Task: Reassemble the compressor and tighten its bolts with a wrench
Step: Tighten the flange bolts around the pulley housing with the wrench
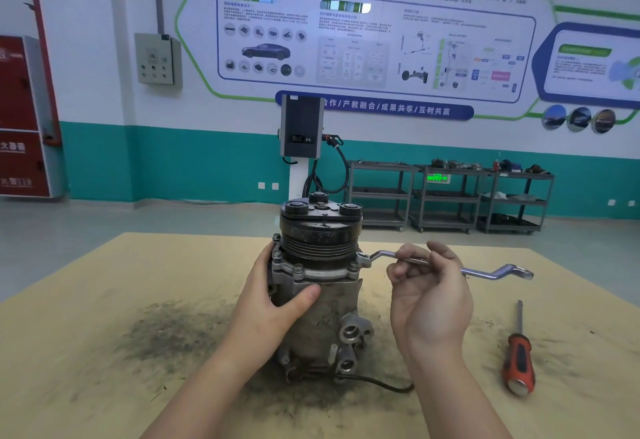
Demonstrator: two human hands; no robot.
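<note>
Fingers (412, 262) of the right hand (429, 294) are curled around the middle of the wrench (485, 273), pinching its shank with the palm turned toward the camera. The wrench's ring end sits over a bolt (362, 259) on the right side of the compressor's flange, and its other, bent end sticks out to the right, above the desk. The left hand (277, 294) wraps around the left side of the compressor (320, 286): its thumb lies across the front of the grey body just under the flange, and the other fingers go round behind, out of sight. The compressor stands upright near the middle of the desk (86, 352), black pulley and clutch plate on top, ported fittings at its base, with a thin black wire trailing from the bottom toward the right. Dark grime is smeared over the tan surface around it, heaviest to the left. A screwdriver (518, 352) with a red and black handle lies well to the right of the compressor, its tip pointing away from the person.
</note>
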